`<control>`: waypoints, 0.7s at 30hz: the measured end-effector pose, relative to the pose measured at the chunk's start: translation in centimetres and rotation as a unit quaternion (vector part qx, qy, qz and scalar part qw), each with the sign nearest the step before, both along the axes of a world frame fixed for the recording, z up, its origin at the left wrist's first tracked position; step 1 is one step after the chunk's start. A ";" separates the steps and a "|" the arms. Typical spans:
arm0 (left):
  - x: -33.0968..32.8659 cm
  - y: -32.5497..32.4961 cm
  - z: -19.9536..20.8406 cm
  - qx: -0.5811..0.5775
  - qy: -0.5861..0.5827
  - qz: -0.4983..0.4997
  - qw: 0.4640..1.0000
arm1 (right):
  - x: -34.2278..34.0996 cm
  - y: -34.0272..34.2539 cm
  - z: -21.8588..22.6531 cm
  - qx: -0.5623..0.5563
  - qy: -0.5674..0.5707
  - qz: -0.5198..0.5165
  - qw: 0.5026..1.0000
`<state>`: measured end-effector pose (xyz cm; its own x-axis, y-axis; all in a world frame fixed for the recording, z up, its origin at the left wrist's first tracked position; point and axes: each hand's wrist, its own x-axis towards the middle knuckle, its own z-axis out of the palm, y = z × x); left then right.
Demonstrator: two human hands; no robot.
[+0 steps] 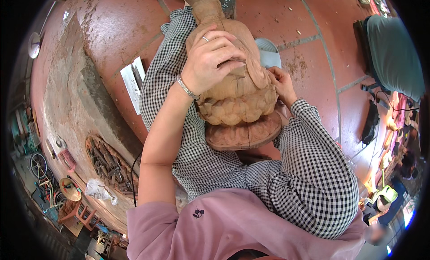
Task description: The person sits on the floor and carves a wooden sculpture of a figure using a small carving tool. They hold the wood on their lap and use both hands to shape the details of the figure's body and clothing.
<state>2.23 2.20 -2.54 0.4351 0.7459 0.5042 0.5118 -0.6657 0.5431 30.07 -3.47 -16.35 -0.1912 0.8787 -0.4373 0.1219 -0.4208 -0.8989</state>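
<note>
A carved wooden statue lies between my legs, its scalloped, petal-like base toward me. Over its upper left part is my left hand, with fingers bent and closed on a small, flat brownish piece against the wood. What that piece is cannot be made out clearly. At the statue's right side, my right hand has its fingers curled against the carved edge. Its palm side is partly hidden.
To the left, a long wooden slab bears a hollow of carving tools and a plastic bag. A white sheet lies beside my left leg. A grey-green padded seat stands right on the red tiled floor.
</note>
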 end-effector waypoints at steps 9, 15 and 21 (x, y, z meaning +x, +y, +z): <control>1.6 2.2 0.2 0.029 0.015 0.061 0.998 | -0.1 0.3 -0.1 -0.002 -0.001 0.010 1.000; 0.7 1.4 -0.1 0.031 0.013 0.110 0.993 | -0.1 0.1 -0.3 0.006 0.001 -0.007 1.000; 2.6 0.4 -0.1 -0.009 0.004 0.124 0.992 | -0.3 -0.1 -0.4 0.044 -0.008 -0.009 0.999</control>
<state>4.84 2.62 -2.64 0.2418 0.8397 0.4863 0.6628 -0.5089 0.5492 29.73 -3.56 -16.75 -0.1691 0.9169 -0.3616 0.1288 -0.3432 -0.9304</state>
